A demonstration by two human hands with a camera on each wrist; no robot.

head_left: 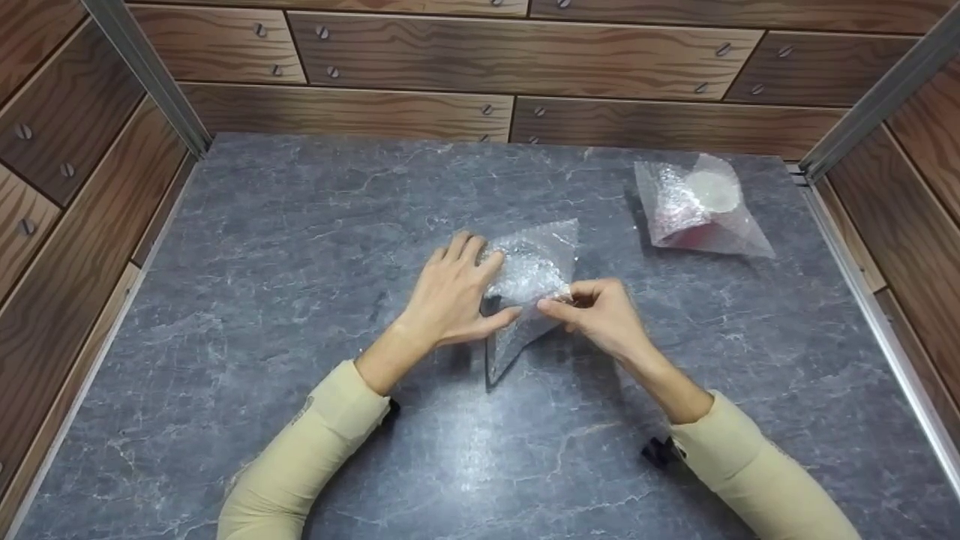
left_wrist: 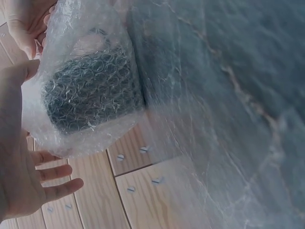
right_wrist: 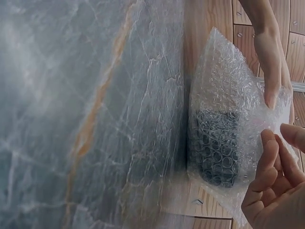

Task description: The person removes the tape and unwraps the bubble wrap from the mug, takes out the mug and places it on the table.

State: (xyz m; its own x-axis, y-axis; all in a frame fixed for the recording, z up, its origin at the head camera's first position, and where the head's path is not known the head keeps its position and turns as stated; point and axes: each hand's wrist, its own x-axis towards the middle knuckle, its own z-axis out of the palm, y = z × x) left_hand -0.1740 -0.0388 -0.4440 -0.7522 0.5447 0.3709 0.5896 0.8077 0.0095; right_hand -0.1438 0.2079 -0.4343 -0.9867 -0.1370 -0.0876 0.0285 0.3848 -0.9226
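Observation:
A piece of clear bubble wrap [head_left: 529, 259] stands folded up on the table in front of me, with pointed corners at its far and near ends. Through its bubbles a dark shape [left_wrist: 93, 90] shows in both wrist views; what it is stays blurred by the wrap. My left hand [head_left: 454, 296] lies along the left side of the wrap, fingers spread and thumb reaching over its near part. On the other side, my right hand [head_left: 604, 315] pinches the edge of the wrap between thumb and fingers.
A second bubble-wrap bundle [head_left: 709, 206], with something reddish inside and a round whitish patch on top, sits at the far right of the grey marbled table [head_left: 300, 225]. Wood-patterned panels [head_left: 525, 64] and metal posts [head_left: 146, 67] enclose the table's back and sides.

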